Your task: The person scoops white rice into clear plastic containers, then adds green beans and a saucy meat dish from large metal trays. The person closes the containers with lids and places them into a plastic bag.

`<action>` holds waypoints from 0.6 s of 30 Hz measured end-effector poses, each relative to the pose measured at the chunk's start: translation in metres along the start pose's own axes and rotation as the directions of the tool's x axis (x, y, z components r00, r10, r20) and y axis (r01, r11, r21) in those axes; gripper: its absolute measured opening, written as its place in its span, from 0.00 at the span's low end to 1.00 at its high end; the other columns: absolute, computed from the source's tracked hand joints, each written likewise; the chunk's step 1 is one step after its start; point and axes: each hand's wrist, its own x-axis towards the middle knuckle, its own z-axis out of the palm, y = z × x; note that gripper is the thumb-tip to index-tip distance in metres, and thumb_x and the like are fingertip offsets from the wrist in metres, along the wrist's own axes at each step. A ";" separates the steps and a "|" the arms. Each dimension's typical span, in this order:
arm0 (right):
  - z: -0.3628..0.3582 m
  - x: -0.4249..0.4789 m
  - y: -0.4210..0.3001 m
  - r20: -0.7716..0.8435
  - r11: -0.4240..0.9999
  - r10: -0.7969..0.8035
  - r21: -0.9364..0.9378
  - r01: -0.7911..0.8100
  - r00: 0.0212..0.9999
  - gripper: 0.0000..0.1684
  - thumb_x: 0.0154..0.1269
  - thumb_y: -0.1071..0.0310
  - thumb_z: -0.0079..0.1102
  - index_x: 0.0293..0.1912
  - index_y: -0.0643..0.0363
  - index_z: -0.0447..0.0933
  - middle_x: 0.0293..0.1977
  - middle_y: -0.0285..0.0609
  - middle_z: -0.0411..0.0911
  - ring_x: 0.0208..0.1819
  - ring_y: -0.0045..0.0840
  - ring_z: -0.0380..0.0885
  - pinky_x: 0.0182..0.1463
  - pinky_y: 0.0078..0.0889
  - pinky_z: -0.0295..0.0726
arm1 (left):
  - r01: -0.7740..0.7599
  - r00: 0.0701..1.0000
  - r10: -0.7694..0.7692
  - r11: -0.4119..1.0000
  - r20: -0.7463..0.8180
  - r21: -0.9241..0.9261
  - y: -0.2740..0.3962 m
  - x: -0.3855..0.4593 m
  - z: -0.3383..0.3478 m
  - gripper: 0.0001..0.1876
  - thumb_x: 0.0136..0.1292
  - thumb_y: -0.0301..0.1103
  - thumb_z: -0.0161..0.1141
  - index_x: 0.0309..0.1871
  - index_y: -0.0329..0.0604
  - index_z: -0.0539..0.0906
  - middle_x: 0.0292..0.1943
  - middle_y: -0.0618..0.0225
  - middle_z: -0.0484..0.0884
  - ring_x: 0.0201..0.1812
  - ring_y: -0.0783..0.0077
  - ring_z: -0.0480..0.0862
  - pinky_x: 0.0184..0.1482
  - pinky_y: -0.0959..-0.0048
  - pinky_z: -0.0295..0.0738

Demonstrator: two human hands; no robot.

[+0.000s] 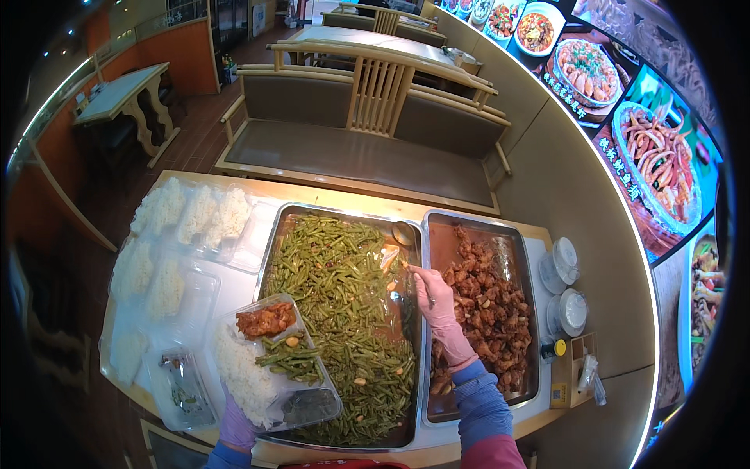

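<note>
My left hand (237, 419), in a thin glove, supports a clear plastic meal box (313, 404) from below, over the near left edge of the tray of green beans. White rice (243, 372), a piece of browned meat (266, 320) and a portion of green beans (290, 359) fill three parts of the box; its near right compartment is bare. My right hand (435, 299), pink-gloved, is above the right side of the green bean tray (419, 352). Its fingers are closed around what looks like the thin handle of a metal spoon (402, 233), with a small yellowish piece by the fingertips.
A second metal tray (530, 328) holds browned meat pieces. Boxes of rice (196, 217) crowd the table's left side, near a box with dark scraps (181, 393). Round plastic tubs (567, 311), a yellow-capped jar (554, 349) and a wooden holder (571, 375) line the right wall. A bench (357, 152) stands beyond.
</note>
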 end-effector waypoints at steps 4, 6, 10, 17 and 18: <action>0.040 -0.005 0.000 0.087 0.992 -0.087 -0.087 0.095 0.992 0.11 0.62 0.70 0.52 0.45 0.53 0.75 0.35 0.46 0.76 0.32 0.37 0.78 0.34 0.36 0.78 | 0.007 0.999 -0.007 1.000 -0.042 0.008 0.002 -0.002 -0.008 0.36 0.64 0.65 0.36 0.65 0.47 0.63 0.58 0.60 0.70 0.55 0.59 0.74 0.57 0.60 0.71; 0.054 -0.006 -0.003 0.110 0.994 -0.092 -0.049 0.097 0.990 0.12 0.61 0.72 0.53 0.46 0.54 0.76 0.35 0.46 0.77 0.32 0.38 0.78 0.34 0.33 0.78 | 0.008 0.998 -0.007 1.000 -0.060 0.014 0.002 -0.002 -0.009 0.36 0.64 0.65 0.36 0.65 0.47 0.64 0.58 0.60 0.70 0.55 0.59 0.74 0.57 0.60 0.71; 0.054 0.003 -0.007 0.095 0.926 0.056 0.367 -0.087 0.994 0.12 0.64 0.72 0.52 0.47 0.60 0.76 0.34 0.46 0.79 0.33 0.25 0.79 0.36 0.24 0.76 | 0.019 0.998 -0.018 0.999 -0.067 0.025 0.002 0.003 -0.007 0.36 0.64 0.65 0.36 0.64 0.47 0.64 0.58 0.60 0.71 0.55 0.59 0.74 0.57 0.59 0.71; 0.014 0.014 -0.002 0.491 0.378 0.365 0.698 -0.608 0.791 0.18 0.70 0.64 0.45 0.49 0.68 0.74 0.46 0.46 0.78 0.42 0.27 0.80 0.47 0.24 0.78 | 0.016 0.998 -0.014 0.999 -0.059 0.038 0.003 0.005 -0.005 0.35 0.64 0.64 0.36 0.64 0.47 0.64 0.57 0.60 0.71 0.54 0.59 0.74 0.57 0.59 0.71; 0.010 0.014 -0.001 0.496 0.352 0.395 0.695 -0.626 0.773 0.19 0.70 0.63 0.46 0.48 0.69 0.75 0.44 0.47 0.79 0.41 0.28 0.80 0.45 0.24 0.79 | 0.014 0.998 -0.011 0.999 -0.057 0.036 0.003 0.004 -0.005 0.35 0.64 0.64 0.36 0.64 0.47 0.64 0.57 0.60 0.71 0.54 0.59 0.74 0.56 0.59 0.71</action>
